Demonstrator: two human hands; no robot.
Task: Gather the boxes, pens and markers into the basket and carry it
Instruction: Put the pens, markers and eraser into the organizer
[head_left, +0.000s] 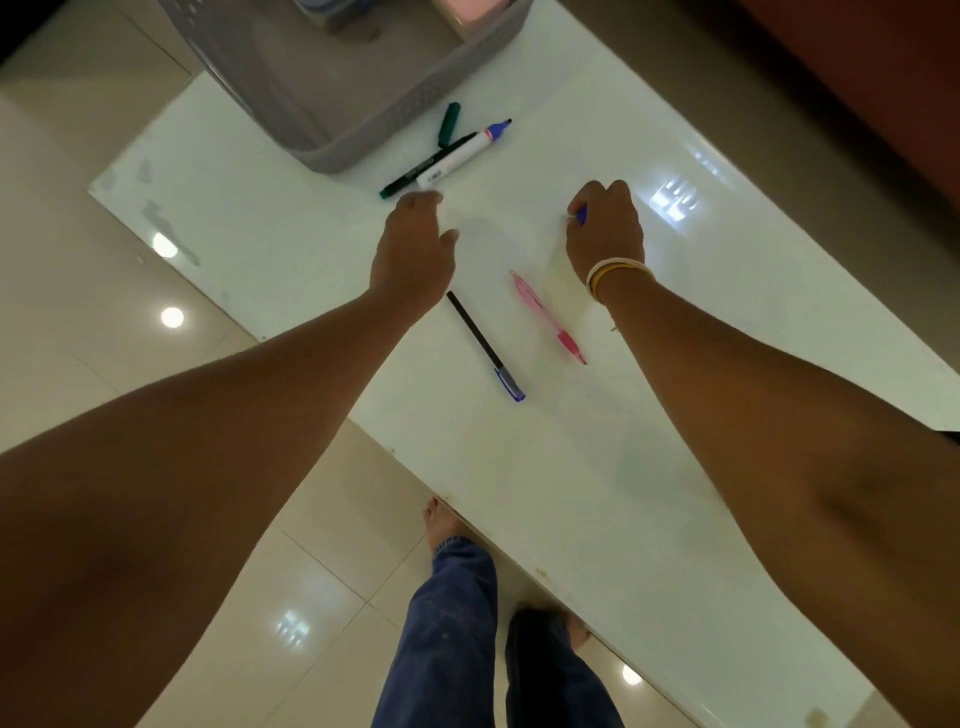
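A grey perforated basket (332, 119) stands at the far end of the white table (597, 493), with a pink box (470, 9) and other items partly seen inside. Beside the basket lie a green marker (415, 169), a white marker with a blue cap (465, 153) and a loose green cap (449, 123). My left hand (413, 249) hovers just short of the markers, fingers relaxed, holding nothing. My right hand (605, 228) curls its fingers round a small blue object (582, 214), mostly hidden. A black pen with a blue cap (485, 345) and a pink pen (548, 317) lie between my forearms.
The table's near edge runs diagonally from upper left to lower right over a glossy tiled floor (130, 338). My legs in blue jeans (452, 623) and bare feet stand below that edge. A dark brown surface fills the upper right corner.
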